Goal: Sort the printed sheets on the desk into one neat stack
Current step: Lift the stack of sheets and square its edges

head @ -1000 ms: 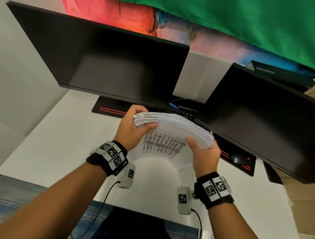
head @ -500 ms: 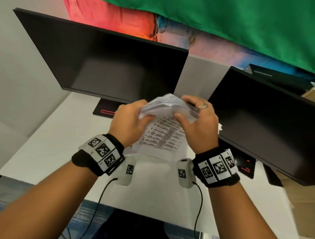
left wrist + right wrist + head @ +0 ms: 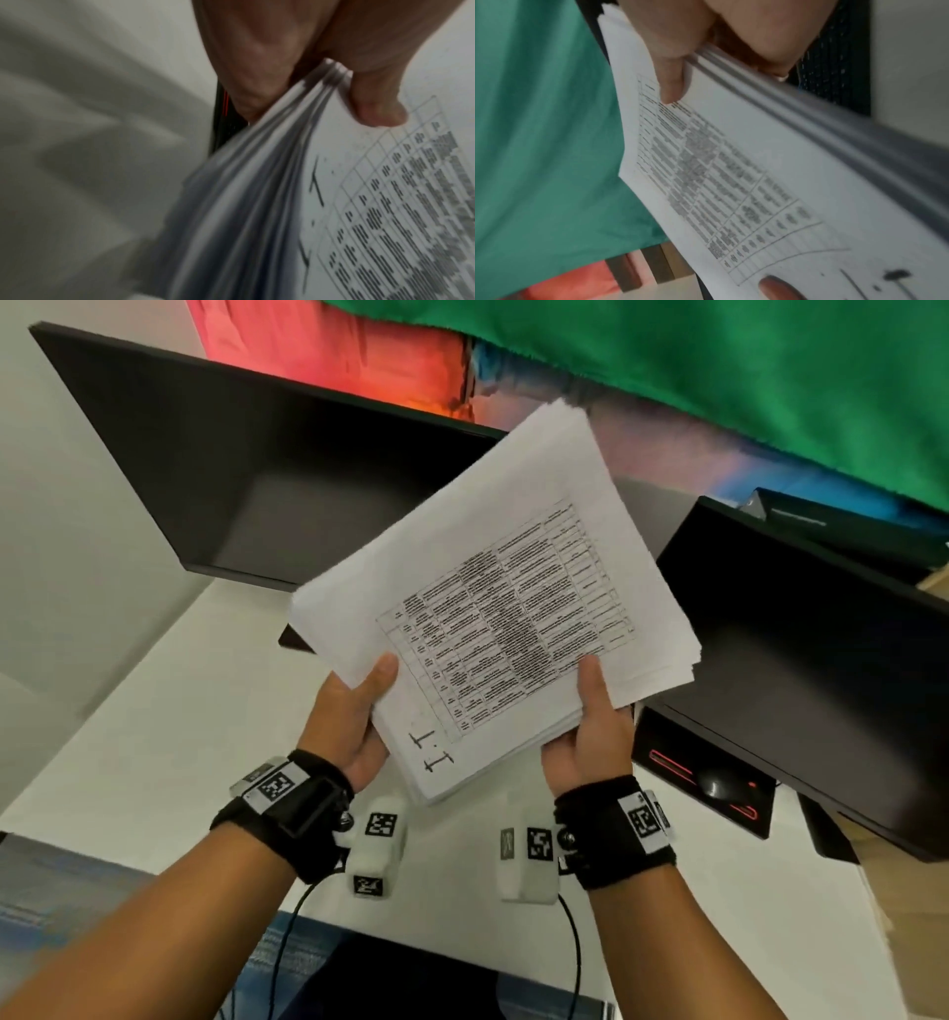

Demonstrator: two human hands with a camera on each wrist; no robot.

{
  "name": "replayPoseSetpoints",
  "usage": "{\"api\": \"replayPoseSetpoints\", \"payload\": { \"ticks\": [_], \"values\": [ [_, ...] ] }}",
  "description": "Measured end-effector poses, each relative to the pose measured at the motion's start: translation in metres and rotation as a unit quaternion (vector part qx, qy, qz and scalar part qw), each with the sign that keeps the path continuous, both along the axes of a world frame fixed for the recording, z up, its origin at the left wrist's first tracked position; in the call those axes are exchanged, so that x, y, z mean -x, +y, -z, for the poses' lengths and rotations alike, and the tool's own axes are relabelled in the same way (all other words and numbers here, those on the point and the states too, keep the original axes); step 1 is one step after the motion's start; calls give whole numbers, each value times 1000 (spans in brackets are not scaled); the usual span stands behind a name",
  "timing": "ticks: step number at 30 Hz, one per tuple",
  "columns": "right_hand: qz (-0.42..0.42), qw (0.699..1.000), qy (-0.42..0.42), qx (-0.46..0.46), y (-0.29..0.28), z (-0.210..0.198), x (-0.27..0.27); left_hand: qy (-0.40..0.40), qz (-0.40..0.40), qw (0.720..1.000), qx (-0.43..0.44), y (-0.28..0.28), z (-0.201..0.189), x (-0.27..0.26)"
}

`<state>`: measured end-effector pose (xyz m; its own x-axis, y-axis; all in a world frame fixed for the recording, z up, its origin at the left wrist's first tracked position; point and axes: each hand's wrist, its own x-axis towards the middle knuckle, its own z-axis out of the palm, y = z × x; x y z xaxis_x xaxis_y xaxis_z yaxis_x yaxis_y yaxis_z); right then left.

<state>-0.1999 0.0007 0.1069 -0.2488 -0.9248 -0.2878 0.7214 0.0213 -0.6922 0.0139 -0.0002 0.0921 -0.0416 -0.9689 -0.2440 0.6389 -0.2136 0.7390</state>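
A thick stack of printed sheets (image 3: pixel 493 603) is held up in the air above the white desk (image 3: pixel 128 737), its top page showing a printed table and facing me. My left hand (image 3: pixel 354 711) grips the stack's near left edge, thumb on top. My right hand (image 3: pixel 590 726) grips the near right edge, thumb on the page. In the left wrist view the thumb (image 3: pixel 372 105) presses on the stack (image 3: pixel 257 203), whose layered edges fan slightly. In the right wrist view the thumb (image 3: pixel 670 81) lies on the top page (image 3: pixel 731 172). The sheet edges are a little uneven on the right side.
Two dark monitors stand behind the papers, one at the left (image 3: pixel 257 469), one at the right (image 3: pixel 801 670). A black mat with red trim and a mouse (image 3: pixel 719 785) lie under the right monitor. Green cloth (image 3: pixel 719 367) hangs behind.
The stack was bent and bunched between both hands near the desk; now it is turned flat, face up, and raised higher in front of the monitors, with both hands regripped at its near edge.
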Motion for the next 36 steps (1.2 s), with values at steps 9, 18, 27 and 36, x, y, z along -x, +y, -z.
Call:
{"api": "replayPoseSetpoints", "payload": {
  "ticks": [9, 18, 27, 36],
  "values": [
    [-58, 970, 234, 22, 15, -20, 46, -251, 103, 961, 49, -17, -21, -50],
    [-33, 889, 456, 29, 25, -14, 39, -438, -113, 882, 133, -2, -10, 17],
    [-22, 871, 491, 12, 47, 30, 42, -387, 0, 916, 109, 7, 36, 4],
    [-24, 893, 450, 18, 30, 24, 47, -430, -88, 888, 135, -10, 8, 21]
  ]
}}
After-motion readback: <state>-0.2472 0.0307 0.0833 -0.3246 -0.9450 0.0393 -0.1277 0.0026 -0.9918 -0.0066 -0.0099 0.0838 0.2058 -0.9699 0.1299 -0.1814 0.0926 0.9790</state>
